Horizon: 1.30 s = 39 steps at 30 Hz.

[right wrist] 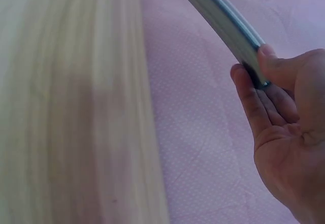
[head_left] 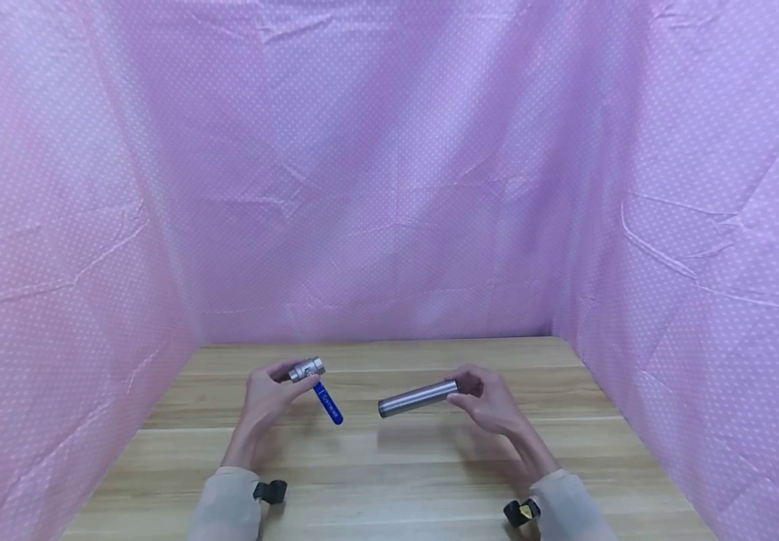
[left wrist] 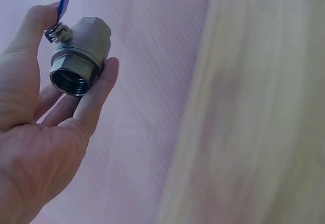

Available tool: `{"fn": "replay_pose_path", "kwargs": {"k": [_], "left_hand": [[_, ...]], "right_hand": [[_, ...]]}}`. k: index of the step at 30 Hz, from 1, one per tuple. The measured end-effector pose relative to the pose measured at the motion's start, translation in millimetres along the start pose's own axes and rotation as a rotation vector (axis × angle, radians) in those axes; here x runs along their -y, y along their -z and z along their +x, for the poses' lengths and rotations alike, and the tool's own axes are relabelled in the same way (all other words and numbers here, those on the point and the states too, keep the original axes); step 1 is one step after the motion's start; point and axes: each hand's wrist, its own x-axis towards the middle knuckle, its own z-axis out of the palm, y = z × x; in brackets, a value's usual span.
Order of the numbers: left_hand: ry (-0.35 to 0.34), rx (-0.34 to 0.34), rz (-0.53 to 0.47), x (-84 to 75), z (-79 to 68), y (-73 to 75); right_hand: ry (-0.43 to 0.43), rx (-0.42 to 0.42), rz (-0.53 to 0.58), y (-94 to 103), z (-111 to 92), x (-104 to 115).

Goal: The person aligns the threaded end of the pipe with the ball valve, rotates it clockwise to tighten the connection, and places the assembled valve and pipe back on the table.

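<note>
My left hand (head_left: pixel 269 396) holds a metal ball valve (head_left: pixel 306 367) between thumb and fingers, above the table. The valve's blue lever handle (head_left: pixel 328 403) slants down toward the right. In the left wrist view the valve's hexagonal end (left wrist: pixel 73 74) shows a threaded opening, and the thumb lies by the base of the lever. My right hand (head_left: pixel 490 402) pinches a silvery metal pipe (head_left: pixel 418 398) at its right end, thumb on the near side. The pipe's free end points left toward the valve, a gap apart from it. In the right wrist view the fingertips (right wrist: pixel 244 76) press against the pipe's end.
Below both hands lies a light wood-grain table (head_left: pixel 389 481). Pink polka-dot cloth (head_left: pixel 389 188) hangs behind it and along both sides. Each sleeved forearm has a small black device at the wrist, such as the left one (head_left: pixel 270 492).
</note>
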Motion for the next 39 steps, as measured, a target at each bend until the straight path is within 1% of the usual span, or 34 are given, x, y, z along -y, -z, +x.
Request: {"fn": "replay_pose_path", "kwargs": {"k": [3,6,9,13,18,20,25,30,34,39], "left_hand": [[-0.049,0.013,-0.06,-13.0,-1.5,-4.7],[-0.085,0.033,-0.12,-25.7,-4.4,-10.6],[-0.116,0.057,-0.154,-38.6,-9.1,-17.4],[-0.167,0.083,-0.185,-54.0,-16.2,-26.9],[-0.278,0.122,-0.241,-73.0,-26.7,-36.3],[-0.322,0.14,-0.273,-79.2,-31.0,-38.8],[-0.392,0.168,-0.322,-89.6,-40.3,-43.2],[-0.44,0.195,-0.352,-98.0,-47.9,-46.4],[-0.504,0.214,-0.376,-102.5,-52.3,-49.4],[-0.593,0.231,-0.384,-107.3,-56.3,-52.7]], "right_hand": [[0.032,-0.071,0.005,4.1,1.4,7.0],[0.05,-0.125,0.001,10.2,0.8,13.9],[0.078,-0.176,0.0,17.4,-0.8,20.9],[0.15,-0.231,0.008,25.2,-2.4,30.6],[0.247,-0.293,0.034,30.3,-4.4,46.5],[0.293,-0.311,0.066,31.0,-4.6,53.3],[0.404,-0.314,0.137,33.8,-5.2,66.6],[0.447,-0.306,0.176,38.4,-8.8,78.5],[0.503,-0.293,0.257,39.9,-10.5,84.1],[0.599,-0.263,0.341,40.5,-10.4,88.3]]}}
